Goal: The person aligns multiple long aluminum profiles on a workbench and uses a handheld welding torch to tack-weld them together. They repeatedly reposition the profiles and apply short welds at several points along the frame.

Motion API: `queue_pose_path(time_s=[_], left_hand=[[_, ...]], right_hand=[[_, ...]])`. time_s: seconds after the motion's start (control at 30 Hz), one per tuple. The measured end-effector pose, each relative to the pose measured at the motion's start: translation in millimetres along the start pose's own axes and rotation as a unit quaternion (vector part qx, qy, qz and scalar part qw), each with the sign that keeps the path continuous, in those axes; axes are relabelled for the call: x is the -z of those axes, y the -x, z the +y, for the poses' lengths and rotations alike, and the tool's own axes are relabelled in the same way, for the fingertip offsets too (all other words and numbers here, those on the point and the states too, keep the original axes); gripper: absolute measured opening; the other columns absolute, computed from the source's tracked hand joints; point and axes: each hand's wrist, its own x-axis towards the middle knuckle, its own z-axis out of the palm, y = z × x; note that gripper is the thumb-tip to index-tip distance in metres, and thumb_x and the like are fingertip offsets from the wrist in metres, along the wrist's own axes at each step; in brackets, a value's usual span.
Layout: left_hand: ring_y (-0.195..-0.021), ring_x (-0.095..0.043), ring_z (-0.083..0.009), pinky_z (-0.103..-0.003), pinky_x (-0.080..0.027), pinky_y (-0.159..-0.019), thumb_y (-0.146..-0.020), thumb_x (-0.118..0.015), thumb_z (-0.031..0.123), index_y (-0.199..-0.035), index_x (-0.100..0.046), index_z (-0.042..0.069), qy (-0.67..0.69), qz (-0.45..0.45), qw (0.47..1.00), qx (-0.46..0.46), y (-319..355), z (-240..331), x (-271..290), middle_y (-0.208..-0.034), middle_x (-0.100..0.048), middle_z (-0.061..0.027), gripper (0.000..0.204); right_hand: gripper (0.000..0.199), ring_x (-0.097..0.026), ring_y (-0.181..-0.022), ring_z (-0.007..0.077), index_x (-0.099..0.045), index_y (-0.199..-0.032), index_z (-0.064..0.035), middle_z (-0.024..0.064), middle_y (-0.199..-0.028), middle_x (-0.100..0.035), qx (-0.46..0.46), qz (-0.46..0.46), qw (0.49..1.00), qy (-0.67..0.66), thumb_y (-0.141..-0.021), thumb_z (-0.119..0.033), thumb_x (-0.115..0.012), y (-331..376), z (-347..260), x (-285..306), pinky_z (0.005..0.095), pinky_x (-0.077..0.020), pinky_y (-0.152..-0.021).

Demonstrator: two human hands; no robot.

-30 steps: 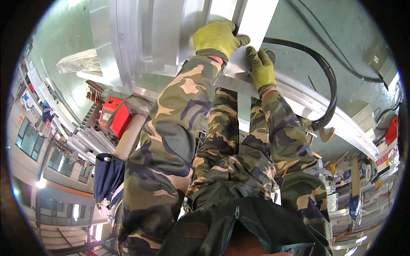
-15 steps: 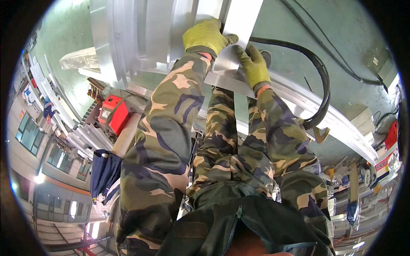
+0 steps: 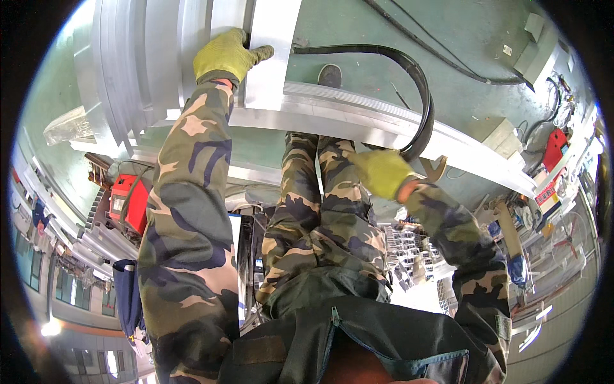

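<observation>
My left hand [image 3: 222,56], in a yellow-green work glove, grips the end part of a wide silver aluminium profile [image 3: 271,54]. Its thumb lies over the profile's face and the fingertips go down behind its near edge, out of sight. In a like glove, my right hand [image 3: 382,174] is off the profile, low over my right thigh. Motion smears its fingers, so whether it holds anything does not show. Close to it runs a long aluminium rail [image 3: 384,128], with a thick black cable [image 3: 419,80] looping over it.
More upright aluminium profiles [image 3: 163,57] stand side by side at the left. A red machine [image 3: 126,201] sits at left, another red box [image 3: 555,148] far right. A hook-shaped tan piece [image 3: 435,168] is beside the rail. Thin cables [image 3: 441,54] cross the green floor.
My right hand has left the profile and moved down toward my body. My left hand keeps its hold. The whole view has shifted, so the profiles now appear further left.
</observation>
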Motion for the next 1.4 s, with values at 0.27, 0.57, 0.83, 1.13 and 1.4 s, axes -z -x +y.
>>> queue_pose_path(time_s=[0.27, 0.57, 0.83, 1.13, 1.4], left_hand=[[-0.101, -0.074, -0.0352, -0.046, -0.056, -0.091, -0.080, -0.078, 0.065, -0.119, -0.075, 0.005, -0.011, 0.019, 1.000, -0.008, 3, -7, 6, -0.110, -0.077, -0.0188, 0.072], [-0.113, -0.069, -0.0371, -0.045, -0.053, -0.099, -0.084, -0.081, 0.048, -0.116, -0.076, 0.005, 0.047, 0.016, 0.999, -0.003, 33, 26, 37, -0.117, -0.074, -0.0211, 0.054], [-0.101, -0.074, -0.0348, -0.046, -0.057, -0.089, -0.079, -0.079, 0.067, -0.115, -0.075, 0.006, -0.021, 0.035, 0.999, -0.028, 4, 1, 4, -0.106, -0.077, -0.0171, 0.071], [-0.110, -0.072, -0.0344, -0.047, -0.056, -0.094, -0.081, -0.078, 0.066, -0.122, -0.072, 0.005, -0.016, -0.020, 1.000, -0.017, 2, 2, 13, -0.117, -0.075, -0.0169, 0.074], [-0.116, -0.070, -0.0350, -0.046, -0.054, -0.099, -0.084, -0.077, 0.063, -0.128, -0.070, 0.005, -0.003, -0.037, 0.999, 0.006, 7, 4, 13, -0.123, -0.073, -0.0187, 0.074]], right_hand=[[0.054, -0.044, -0.142, 0.0433, -0.050, -0.149, -0.0030, 0.0239, -0.155, -0.048, -0.107, 0.050, 0.948, 0.296, -0.101, -0.028, -0.052, -145, 93, -250, 0.0573, -0.0285, -0.119], [0.053, -0.049, -0.133, 0.0395, -0.053, -0.146, -0.0058, 0.0197, -0.144, -0.054, -0.221, 0.004, 0.938, 0.265, -0.098, -0.029, -0.055, -217, 127, -257, 0.0550, -0.0348, -0.109], [0.052, -0.057, -0.122, 0.0361, -0.057, -0.143, -0.0075, 0.0148, -0.132, -0.063, -0.228, -0.065, 0.934, 0.269, -0.095, -0.030, -0.058, -206, 117, -239, 0.0528, -0.0438, -0.098], [0.057, -0.064, -0.103, 0.0308, -0.059, -0.140, -0.0089, 0.0073, -0.108, -0.073, -0.004, -0.011, 0.951, 0.309, -0.086, -0.027, -0.066, -69, 16, -138, 0.0467, -0.0516, -0.080], [0.068, -0.064, -0.096, 0.0340, -0.060, -0.136, -0.0056, 0.0125, -0.098, -0.069, 0.159, 0.130, 0.976, 0.071, -0.072, -0.021, -0.075, 28, -16, -10, 0.0470, -0.0521, -0.083]])
